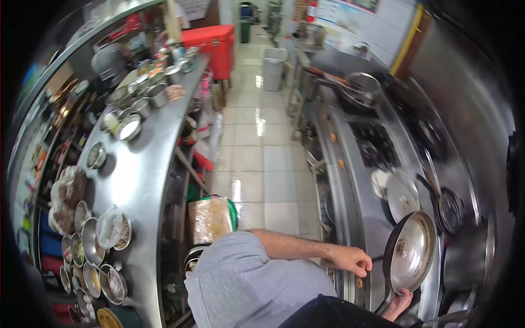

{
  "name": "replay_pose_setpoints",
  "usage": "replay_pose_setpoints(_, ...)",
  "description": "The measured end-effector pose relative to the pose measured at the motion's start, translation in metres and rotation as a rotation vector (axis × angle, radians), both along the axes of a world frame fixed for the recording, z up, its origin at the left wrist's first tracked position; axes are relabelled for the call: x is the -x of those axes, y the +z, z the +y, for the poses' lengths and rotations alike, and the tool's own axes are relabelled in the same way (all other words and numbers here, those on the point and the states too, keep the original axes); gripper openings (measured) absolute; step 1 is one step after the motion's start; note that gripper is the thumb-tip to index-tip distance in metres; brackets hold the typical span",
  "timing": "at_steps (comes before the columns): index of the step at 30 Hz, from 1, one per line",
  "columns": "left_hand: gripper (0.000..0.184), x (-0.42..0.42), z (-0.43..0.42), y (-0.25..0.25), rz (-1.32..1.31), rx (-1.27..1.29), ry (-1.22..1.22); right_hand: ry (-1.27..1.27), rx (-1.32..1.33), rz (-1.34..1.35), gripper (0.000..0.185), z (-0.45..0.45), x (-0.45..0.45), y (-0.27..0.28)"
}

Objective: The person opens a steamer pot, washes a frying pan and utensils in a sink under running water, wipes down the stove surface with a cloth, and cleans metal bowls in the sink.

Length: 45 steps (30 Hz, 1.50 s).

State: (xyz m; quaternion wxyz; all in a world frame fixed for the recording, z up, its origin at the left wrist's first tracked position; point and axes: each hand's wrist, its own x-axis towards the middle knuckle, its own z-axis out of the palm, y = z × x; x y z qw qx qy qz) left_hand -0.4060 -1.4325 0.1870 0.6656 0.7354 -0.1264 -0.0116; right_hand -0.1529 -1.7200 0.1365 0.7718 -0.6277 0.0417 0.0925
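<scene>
In the head view my right hand [401, 304] grips a frying pan [414, 249] low down, where its handle meets the body. The pan is tilted up, its shiny inside showing with a brown stain. My left hand [354, 260] hangs over the stove's front edge, fingers bent and slightly apart, with nothing visible in it. Just below its fingertips is a stove knob [359, 282]; I see a small gap between them. Beyond the pan, a pale round pan or lid [403, 195] lies on the stove, beside a crumpled white cloth [380, 181].
A black burner grate [374, 144] and a wire strainer [364, 82] are farther along the stove. Dark ladles or pans [450, 210] line its back. At left, a steel counter [136, 180] carries several bowls. A wrapped box [210, 220] and grey bin [274, 69] stand along the aisle.
</scene>
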Motion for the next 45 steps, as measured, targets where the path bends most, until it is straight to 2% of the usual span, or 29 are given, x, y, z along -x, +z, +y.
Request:
replay_pose_setpoints(3, 0.041, 0.024, 0.055, 0.013, -0.022, -0.054, 0.109, 0.192, -0.048, -0.014, 0.037, 0.152, 0.013, 0.037)
replay_pose_setpoints(5, 0.049, 0.035, 0.084, 0.013, 0.043, 0.065, 0.203, 0.272, 0.018, -0.003, 0.037, 0.229, -0.013, 0.027)
replay_pose_setpoints(6, 0.049, 0.04, 0.098, 0.014, 0.046, 0.058, 0.231, 0.322, -0.002, 0.002, 0.038, 0.272, -0.008, 0.033)
replay_pose_setpoints(10, 0.062, 0.055, 0.154, 0.017, 0.085, 0.361, 0.411, 0.484, -0.087, -0.022, 0.045, 0.437, 0.044, 0.071)
replay_pose_setpoints(11, 0.058, 0.055, 0.168, 0.012, 0.121, 0.595, 0.457, 0.524, -0.09, -0.047, 0.046, 0.469, 0.059, 0.079)
replay_pose_setpoints(13, 0.05, 0.063, 0.208, 0.015, 0.029, 0.791, 0.445, 0.715, -0.139, -0.042, 0.048, 0.536, 0.07, 0.075)
replay_pose_setpoints(14, 0.04, 0.074, 0.224, 0.033, -0.006, 0.895, 0.464, 0.76, -0.15, -0.06, 0.048, 0.569, 0.079, 0.074)
replay_pose_setpoints(15, 0.04, 0.078, 0.243, 0.04, -0.006, 0.884, 0.48, 0.803, -0.163, -0.08, 0.047, 0.6, 0.089, 0.073)
replay_pose_setpoints(18, 0.033, 0.079, 0.304, 0.05, -0.045, 1.208, 0.576, 0.925, -0.198, -0.042, 0.049, 0.686, 0.12, 0.084)
replay_pose_setpoints(19, 0.033, 0.074, 0.326, 0.048, -0.047, 1.206, 0.583, 0.952, -0.202, -0.036, 0.051, 0.713, 0.125, 0.085)
replay_pose_setpoints(21, 0.029, 0.068, 0.373, 0.05, -0.149, 1.288, 0.6, 0.895, -0.186, -0.041, 0.05, 0.77, 0.137, 0.088)
replay_pose_setpoints(22, 0.022, 0.067, 0.396, 0.06, -0.069, 1.301, 0.73, 0.977, -0.195, -0.036, 0.054, 0.797, 0.142, 0.092)
replay_pose_setpoints(23, 0.022, 0.068, 0.42, 0.063, -0.067, 1.295, 0.75, 0.989, -0.204, -0.023, 0.054, 0.823, 0.148, 0.097)
replay_pose_setpoints(26, 0.017, 0.074, 0.488, 0.068, -0.159, 1.243, 0.897, 1.092, -0.207, -0.074, 0.06, 0.895, 0.172, 0.12)
replay_pose_setpoints(33, 0.022, 0.121, 0.628, 0.062, -0.188, 1.215, 1.026, 1.357, -0.087, -0.173, 0.044, 1.059, 0.195, 0.13)
replay_pose_setpoints(35, 0.023, 0.133, 0.673, 0.053, -0.2, 1.209, 1.04, 1.596, 0.108, -0.21, 0.036, 1.117, 0.185, 0.13)
replay_pose_setpoints(37, 0.024, 0.147, 0.723, 0.043, -0.179, 1.176, 1.021, 1.598, 0.275, -0.333, 0.031, 1.165, 0.181, 0.139)
replay_pose_setpoints(39, 0.024, 0.159, 0.773, 0.034, -0.189, 1.156, 1.015, 1.579, 0.249, -0.443, 0.029, 1.221, 0.169, 0.142)
replay_pose_setpoints(41, 0.022, 0.171, 0.822, 0.035, -0.11, 1.126, 1.028, 1.431, 0.279, -0.508, 0.028, 1.274, 0.156, 0.146)
replay_pose_setpoints(45, 0.022, 0.188, 0.918, 0.035, -0.018, 1.13, 0.904, 1.26, 0.195, -0.457, 0.018, 1.417, 0.058, 0.104)
